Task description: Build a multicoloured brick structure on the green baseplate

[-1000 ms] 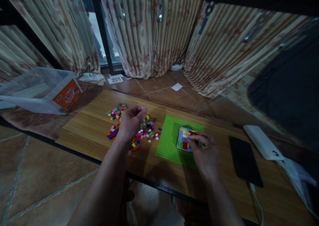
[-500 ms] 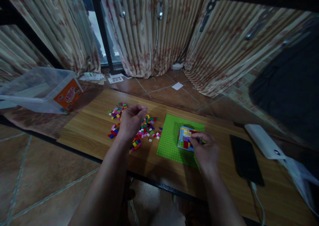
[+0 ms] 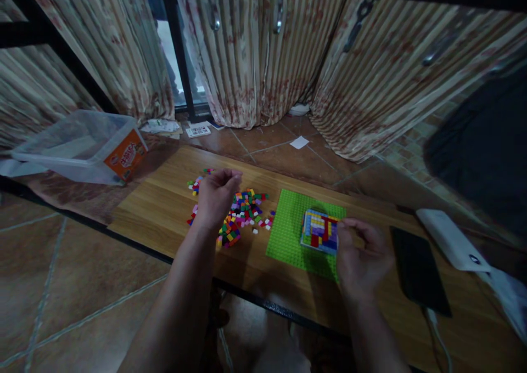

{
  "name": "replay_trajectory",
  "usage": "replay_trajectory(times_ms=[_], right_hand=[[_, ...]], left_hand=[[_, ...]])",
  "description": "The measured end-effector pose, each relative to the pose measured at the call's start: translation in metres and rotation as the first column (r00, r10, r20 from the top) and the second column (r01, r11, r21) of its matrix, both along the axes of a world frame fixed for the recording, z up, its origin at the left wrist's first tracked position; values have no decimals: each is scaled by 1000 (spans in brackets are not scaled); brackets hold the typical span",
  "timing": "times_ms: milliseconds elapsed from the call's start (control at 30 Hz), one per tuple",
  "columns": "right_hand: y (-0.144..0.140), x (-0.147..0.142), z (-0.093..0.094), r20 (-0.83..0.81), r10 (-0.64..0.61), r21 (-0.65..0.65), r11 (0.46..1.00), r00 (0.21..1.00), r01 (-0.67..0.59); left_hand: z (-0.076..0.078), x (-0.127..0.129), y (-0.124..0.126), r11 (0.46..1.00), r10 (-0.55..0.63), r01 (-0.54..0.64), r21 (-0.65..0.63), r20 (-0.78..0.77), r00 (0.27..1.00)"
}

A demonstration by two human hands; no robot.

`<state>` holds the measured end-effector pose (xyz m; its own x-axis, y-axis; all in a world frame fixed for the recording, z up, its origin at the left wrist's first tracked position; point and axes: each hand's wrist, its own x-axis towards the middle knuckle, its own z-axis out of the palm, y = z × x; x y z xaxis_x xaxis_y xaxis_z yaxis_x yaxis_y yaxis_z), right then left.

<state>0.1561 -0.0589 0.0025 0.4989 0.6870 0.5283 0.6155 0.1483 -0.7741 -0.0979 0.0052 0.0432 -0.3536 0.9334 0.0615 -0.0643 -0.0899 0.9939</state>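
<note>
My left hand (image 3: 214, 197) hovers loosely curled over the loose bricks (image 3: 242, 214) near the far edge of the wooden board (image 3: 164, 208); whether it holds one, I cannot tell. My right hand (image 3: 362, 255), fingers bent and apparently gripping nothing, sits just beside the brick block (image 3: 320, 231) on the green baseplate (image 3: 288, 236). A nudge could shift the baseplate toward the near edge.

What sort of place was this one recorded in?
Most likely a room in a home, dimly lit: a low wooden table stands on a tiled floor, patterned curtains hang behind it, and loose toy bricks lie beside a green baseplate.
</note>
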Motion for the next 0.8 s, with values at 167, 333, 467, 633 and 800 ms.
replay_trajectory(times_ms=[167,333,467,633,800], right_hand=[[-15,-33,0,46,254,-15,967,966,-254],[-25,-70,-12,161,587,-184,808,794,-560],[-21,-87,-22,185,637,-253,766,748,-590],[-18,-105,-28,219,675,-277,735,704,-619],[-21,-123,-33,249,734,-331,678,632,-657]], left_hand=[[0,-7,1,999,40,-41,21,32,999],[-2,-10,2,998,37,-40,49,65,997],[-3,-10,2,999,19,-23,49,74,997],[-1,-13,0,999,28,-31,37,79,996],[-1,-18,-2,998,38,-42,42,78,996]])
